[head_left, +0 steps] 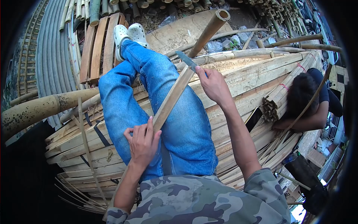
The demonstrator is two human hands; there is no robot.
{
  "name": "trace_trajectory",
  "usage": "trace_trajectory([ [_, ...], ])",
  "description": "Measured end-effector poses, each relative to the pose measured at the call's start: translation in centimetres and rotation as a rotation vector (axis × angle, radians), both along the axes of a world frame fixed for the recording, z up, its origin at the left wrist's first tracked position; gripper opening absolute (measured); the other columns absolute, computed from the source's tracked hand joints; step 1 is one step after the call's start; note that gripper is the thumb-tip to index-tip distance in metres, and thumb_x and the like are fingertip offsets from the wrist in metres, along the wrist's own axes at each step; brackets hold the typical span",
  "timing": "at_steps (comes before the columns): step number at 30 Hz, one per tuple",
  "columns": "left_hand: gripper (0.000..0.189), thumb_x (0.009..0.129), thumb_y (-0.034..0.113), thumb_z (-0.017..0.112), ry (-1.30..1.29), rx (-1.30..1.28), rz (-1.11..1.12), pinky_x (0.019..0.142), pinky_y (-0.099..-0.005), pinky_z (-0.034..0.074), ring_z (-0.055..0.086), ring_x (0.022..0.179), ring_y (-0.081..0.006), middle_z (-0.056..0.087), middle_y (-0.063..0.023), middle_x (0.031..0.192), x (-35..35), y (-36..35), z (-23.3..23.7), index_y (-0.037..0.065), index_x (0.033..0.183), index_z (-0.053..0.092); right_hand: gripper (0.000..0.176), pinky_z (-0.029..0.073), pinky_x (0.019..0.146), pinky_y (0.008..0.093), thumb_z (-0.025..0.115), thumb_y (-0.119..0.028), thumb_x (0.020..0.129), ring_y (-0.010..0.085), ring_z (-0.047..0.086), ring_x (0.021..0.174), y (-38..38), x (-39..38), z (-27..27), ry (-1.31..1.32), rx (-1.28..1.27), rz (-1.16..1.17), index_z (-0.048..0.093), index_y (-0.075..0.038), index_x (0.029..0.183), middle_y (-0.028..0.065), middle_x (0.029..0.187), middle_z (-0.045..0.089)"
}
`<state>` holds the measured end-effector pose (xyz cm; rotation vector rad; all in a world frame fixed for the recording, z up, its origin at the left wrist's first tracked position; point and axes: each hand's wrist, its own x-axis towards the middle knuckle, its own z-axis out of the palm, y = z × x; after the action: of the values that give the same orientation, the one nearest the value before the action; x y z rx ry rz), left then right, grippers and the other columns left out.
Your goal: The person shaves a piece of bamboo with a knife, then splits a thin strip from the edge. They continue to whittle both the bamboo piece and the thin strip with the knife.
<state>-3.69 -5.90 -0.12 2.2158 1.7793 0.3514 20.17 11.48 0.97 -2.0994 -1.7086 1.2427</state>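
bamboo strip (172, 98) slants across the jeans (190, 123), where the thighs can brace it; my left hand (143, 145) rests spread against it, grip loose, seemingly steadying, while my right hand (215, 86) clasps the knife (186, 60) at its far end.

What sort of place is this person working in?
Most likely an outdoor bamboo-working yard. A thick bamboo pole lies at the left, long split slats are piled under the person's legs, and the right hand holds a knife at the end of one strip.
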Motion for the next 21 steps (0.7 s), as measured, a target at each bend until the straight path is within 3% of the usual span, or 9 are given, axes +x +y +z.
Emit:
trace_trajectory([
  [5, 0.048, 0.089, 0.020, 0.068, -0.080, -0.031, -0.003, 0.081, -0.0374, 0.035, 0.057, 0.083, -0.0208, 0.064, -0.0097, 0.098, 0.3, 0.4, 0.3, -0.006, 0.128, 0.057, 0.057, 0.046, 0.073, 0.0509, 0.042, -0.042, 0.101, 0.0484, 0.061, 0.076, -0.3, 0.5, -1.5, -0.002, 0.112, 0.072, 0.064, 0.008, 0.085, 0.0311, 0.073, 0.060],
  [8, 0.047, 0.090, 0.019, 0.067, -0.087, -0.041, -0.005, 0.078, -0.0358, 0.035, 0.057, 0.081, -0.0208, 0.065, -0.0107, 0.098, 0.5, 0.5, 0.3, -0.007, 0.127, 0.057, 0.056, 0.047, 0.074, 0.0510, 0.042, -0.041, 0.101, 0.0489, 0.061, 0.078, -0.5, 0.3, -1.1, 0.001, 0.012, 0.089, 0.065, 0.007, 0.085, 0.0313, 0.075, 0.061],
  [10, 0.046, 0.090, 0.019, 0.067, -0.076, -0.054, 0.004, 0.075, -0.0357, 0.036, 0.057, 0.079, -0.0215, 0.065, -0.0109, 0.097, 0.8, 0.8, 0.3, -0.007, 0.127, 0.057, 0.055, 0.046, 0.074, 0.0519, 0.042, -0.041, 0.102, 0.0485, 0.061, 0.076, -2.8, -0.5, -1.7, 0.149, -0.053, 0.184, 0.065, 0.006, 0.085, 0.0309, 0.075, 0.061],
  [11, 0.046, 0.090, 0.019, 0.067, -0.079, -0.055, 0.004, 0.075, -0.0357, 0.036, 0.057, 0.079, -0.0215, 0.065, -0.0109, 0.097, 0.9, 0.6, 0.4, -0.007, 0.127, 0.057, 0.054, 0.046, 0.071, 0.0501, 0.045, -0.041, 0.101, 0.0474, 0.061, 0.074, -4.6, -1.6, -2.2, 0.066, 0.193, 0.111, 0.064, 0.006, 0.084, 0.0305, 0.076, 0.062],
  [12, 0.046, 0.091, 0.020, 0.067, -0.107, -0.072, 0.012, 0.075, -0.0360, 0.036, 0.057, 0.078, -0.0218, 0.065, -0.0111, 0.096, 1.0, 0.5, 0.4, -0.006, 0.128, 0.057, 0.054, 0.046, 0.071, 0.0501, 0.045, -0.041, 0.101, 0.0474, 0.061, 0.074, -5.3, -1.6, -1.9, 0.059, 0.197, 0.109, 0.064, 0.006, 0.084, 0.0305, 0.076, 0.062],
  [14, 0.046, 0.091, 0.020, 0.067, -0.135, -0.075, 0.027, 0.074, -0.0362, 0.036, 0.056, 0.076, -0.0222, 0.065, -0.0112, 0.096, 1.2, 0.7, 0.3, -0.006, 0.128, 0.057, 0.054, 0.045, 0.065, 0.0465, 0.047, -0.041, 0.101, 0.0403, 0.060, 0.064, -5.3, -1.5, -1.5, 0.119, 0.083, -0.040, 0.062, 0.006, 0.079, 0.0262, 0.069, 0.060],
  [15, 0.047, 0.090, 0.021, 0.067, -0.132, -0.041, 0.032, 0.073, -0.0357, 0.036, 0.056, 0.074, -0.0206, 0.065, -0.0095, 0.093, 1.2, 0.5, 0.2, -0.005, 0.128, 0.058, 0.055, 0.042, 0.060, 0.0434, 0.048, -0.042, 0.101, 0.0295, 0.054, 0.055, -5.2, -0.7, -3.0, 0.223, 0.084, -0.085, 0.059, 0.005, 0.075, 0.0212, 0.060, 0.055],
  [18, 0.047, 0.089, 0.023, 0.069, -0.137, 0.008, 0.031, 0.072, -0.0351, 0.036, 0.056, 0.071, -0.0190, 0.064, -0.0080, 0.091, 0.9, 0.5, -0.1, -0.004, 0.127, 0.059, 0.057, 0.041, 0.057, 0.0427, 0.047, -0.043, 0.101, 0.0221, 0.048, 0.052, -2.2, 1.2, -2.7, 0.194, 0.070, -0.154, 0.056, 0.006, 0.073, 0.0181, 0.055, 0.049],
  [21, 0.047, 0.090, 0.021, 0.068, -0.168, -0.004, 0.034, 0.073, -0.0356, 0.036, 0.056, 0.074, -0.0209, 0.065, -0.0101, 0.092, 1.0, 0.6, 0.1, -0.005, 0.127, 0.058, 0.058, 0.041, 0.057, 0.0439, 0.047, -0.044, 0.101, 0.0257, 0.047, 0.051, -0.5, 1.0, -1.6, 0.145, 0.069, -0.151, 0.055, 0.006, 0.073, 0.0199, 0.056, 0.049],
])
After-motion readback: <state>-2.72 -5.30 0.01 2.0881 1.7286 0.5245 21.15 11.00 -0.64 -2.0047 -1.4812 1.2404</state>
